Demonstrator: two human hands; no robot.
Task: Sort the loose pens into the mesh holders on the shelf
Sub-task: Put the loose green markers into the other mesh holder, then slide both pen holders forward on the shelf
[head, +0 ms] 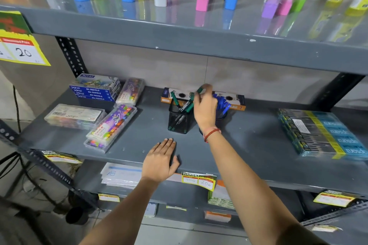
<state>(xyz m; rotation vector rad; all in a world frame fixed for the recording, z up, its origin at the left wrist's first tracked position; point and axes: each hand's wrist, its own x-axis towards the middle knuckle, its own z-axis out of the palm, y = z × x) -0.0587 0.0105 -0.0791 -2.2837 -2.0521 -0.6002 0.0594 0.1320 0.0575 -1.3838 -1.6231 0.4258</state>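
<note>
A black square mesh holder point(177, 120) stands mid-shelf with several green pens point(175, 98) leaning in it. My right hand point(205, 108) is raised above and behind the holder, fingers pinched on a green pen point(199, 90) that is blurred. Just right of it, mostly hidden by my wrist, a dark round holder point(222, 116) carries several blue pens point(222, 103). My left hand point(160, 160) lies flat, palm down, fingers apart, on the grey shelf point(249, 145) near its front edge, holding nothing.
An orange and black box point(235, 101) lies behind the holders against the wall. Oil pastel boxes point(95, 90) and clear crayon cases point(111, 125) fill the left part. Wrapped blue-yellow packs point(322, 131) sit at the right. The upper shelf point(179, 38) overhangs with coloured tubes.
</note>
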